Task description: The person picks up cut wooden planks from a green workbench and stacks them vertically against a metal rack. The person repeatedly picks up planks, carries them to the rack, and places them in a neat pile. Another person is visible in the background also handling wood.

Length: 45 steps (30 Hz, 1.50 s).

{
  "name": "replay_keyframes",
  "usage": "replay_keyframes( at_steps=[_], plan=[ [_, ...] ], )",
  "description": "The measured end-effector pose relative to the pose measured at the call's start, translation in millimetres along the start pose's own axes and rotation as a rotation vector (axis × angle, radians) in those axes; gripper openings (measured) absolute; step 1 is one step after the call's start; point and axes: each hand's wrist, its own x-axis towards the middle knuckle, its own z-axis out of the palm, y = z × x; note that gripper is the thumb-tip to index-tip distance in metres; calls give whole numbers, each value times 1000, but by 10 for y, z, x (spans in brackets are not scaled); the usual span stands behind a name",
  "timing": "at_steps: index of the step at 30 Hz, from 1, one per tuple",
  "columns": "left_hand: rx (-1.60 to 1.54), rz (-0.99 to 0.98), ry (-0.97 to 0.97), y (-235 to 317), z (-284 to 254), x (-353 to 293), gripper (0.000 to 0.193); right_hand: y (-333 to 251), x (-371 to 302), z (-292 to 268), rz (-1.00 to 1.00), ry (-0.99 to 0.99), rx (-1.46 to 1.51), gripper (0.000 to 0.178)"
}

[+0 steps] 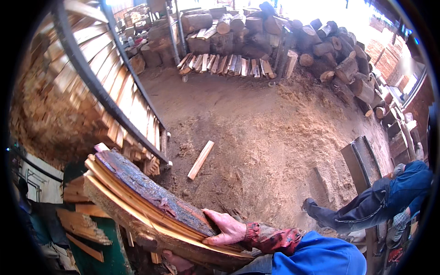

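A bundle of long wooden slabs (137, 208) lies slantwise at the lower left, its top piece covered in dark bark (133, 174). My right hand (227, 228) is closed over the near end of the bundle, thumb and fingers on the upper slabs. Below the slabs shows part of my left hand (178, 262), pressed against the underside; its fingers are mostly hidden. My right sleeve is blue with a red patterned cuff (275, 239). Broken boards (85, 225) and a green panel (98, 254) sit beneath the bundle's far end.
A black metal rack (98, 87) packed with split wood stands at left. One loose stick (200, 160) lies on the sawdust-strewn floor (266, 151). Low stacked firewood (224, 65) and piled logs (348, 68) line the back. At right a co-worker (366, 206) is beside a metal plate (360, 162).
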Motion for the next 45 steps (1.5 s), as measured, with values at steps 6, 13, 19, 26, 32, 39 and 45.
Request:
replay_keyframes(
  at_steps=[6, 13, 19, 26, 32, 39, 45],
  plan=[
    [-3, -203, -225, -292, 654, 861, 88, 355, 189, -759, 143, 148, -17, 100],
    [-26, -271, -167, -678, 1073, 1944, 85, 727, 857, -1420, 263, 223, 29, 97],
    [-34, -397, -156, -1019, 1402, 3205, 72, 1143, 1705, -2054, 287, 376, -42, 89],
    [-1, -518, -158, -1613, 1806, 4572, 63, 1453, 2379, -2944, 537, 470, -7, 99],
    [150, -668, -204, -2257, 2912, 5514, 56, 1986, 2662, -3952, 622, 643, 23, 100],
    [188, -780, -257, -3254, 3995, 6556, 60, 2762, 3073, -5439, 727, 658, 26, 95],
    [132, -837, -236, -3928, 5048, 7292, 66, 3173, 3402, -6752, 810, 627, 74, 100]
  ],
)
